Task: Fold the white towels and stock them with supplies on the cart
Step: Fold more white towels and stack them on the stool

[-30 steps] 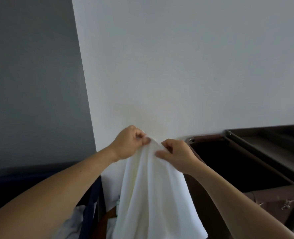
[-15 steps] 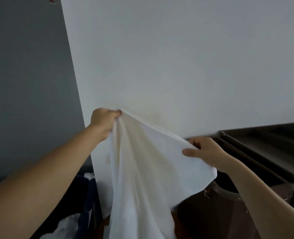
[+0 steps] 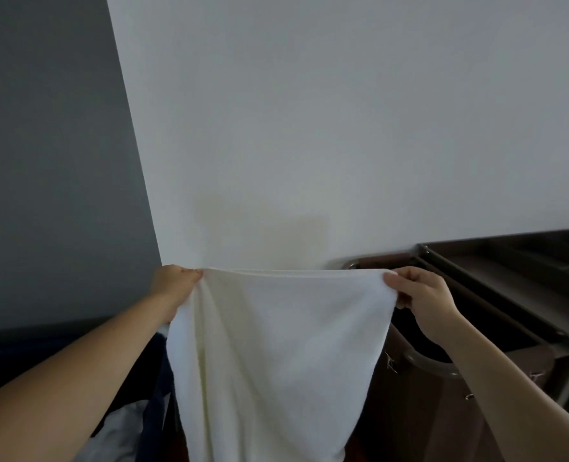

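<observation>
A white towel (image 3: 269,355) hangs in the air in front of a white wall, its top edge stretched flat and level. My left hand (image 3: 174,285) pinches the towel's upper left corner. My right hand (image 3: 421,296) pinches the upper right corner, thumb on the near side. The cloth drops out of view at the bottom. The dark brown cart (image 3: 509,278) stands to the right, its top tray level with my right hand.
A brown fabric bag (image 3: 419,405) with a grey rim hangs on the cart's left end, behind the towel. At lower left a dark blue bin (image 3: 156,401) holds crumpled white cloth (image 3: 119,431). A grey wall fills the left side.
My hands were together at the towel's top. They moved apart, the left going left, the right going right, and the top edge is now spread wide and level.
</observation>
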`<action>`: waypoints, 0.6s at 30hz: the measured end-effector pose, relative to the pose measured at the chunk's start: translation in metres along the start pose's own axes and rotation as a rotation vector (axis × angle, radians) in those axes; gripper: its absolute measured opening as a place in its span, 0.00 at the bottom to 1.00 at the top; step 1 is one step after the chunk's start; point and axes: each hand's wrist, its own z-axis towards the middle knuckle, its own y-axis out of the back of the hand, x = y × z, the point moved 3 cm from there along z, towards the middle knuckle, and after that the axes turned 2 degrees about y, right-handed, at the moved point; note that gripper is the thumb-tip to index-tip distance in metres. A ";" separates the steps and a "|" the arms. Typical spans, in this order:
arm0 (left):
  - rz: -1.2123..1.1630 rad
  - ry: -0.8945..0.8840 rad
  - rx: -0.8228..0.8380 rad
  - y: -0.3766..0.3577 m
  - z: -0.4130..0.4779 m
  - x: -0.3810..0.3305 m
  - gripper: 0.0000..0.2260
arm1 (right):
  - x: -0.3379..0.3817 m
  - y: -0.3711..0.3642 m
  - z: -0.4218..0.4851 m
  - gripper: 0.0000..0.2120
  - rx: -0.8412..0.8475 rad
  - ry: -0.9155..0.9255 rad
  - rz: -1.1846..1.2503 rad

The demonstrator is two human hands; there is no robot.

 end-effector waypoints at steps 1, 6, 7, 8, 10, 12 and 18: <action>-0.013 0.005 -0.004 0.001 -0.001 0.001 0.08 | 0.000 0.001 0.002 0.06 -0.053 -0.033 0.102; -0.121 -0.037 -0.044 -0.003 -0.024 -0.011 0.08 | -0.007 -0.020 0.004 0.08 -0.191 -0.075 0.039; -0.129 -0.067 -0.008 -0.011 -0.036 -0.018 0.10 | -0.008 -0.035 0.002 0.10 -0.174 -0.068 0.001; -0.133 -0.112 0.030 -0.022 -0.049 -0.026 0.10 | -0.007 -0.051 0.000 0.11 -0.152 -0.058 -0.032; -0.135 -0.220 0.089 -0.044 -0.076 -0.039 0.11 | -0.002 -0.085 -0.003 0.15 -0.118 -0.015 -0.117; -0.110 -0.326 0.121 -0.064 -0.099 -0.048 0.15 | 0.006 -0.115 -0.007 0.17 -0.086 0.049 -0.223; -0.189 -0.285 0.069 -0.088 -0.125 -0.044 0.12 | 0.016 -0.157 -0.026 0.07 0.020 0.053 -0.278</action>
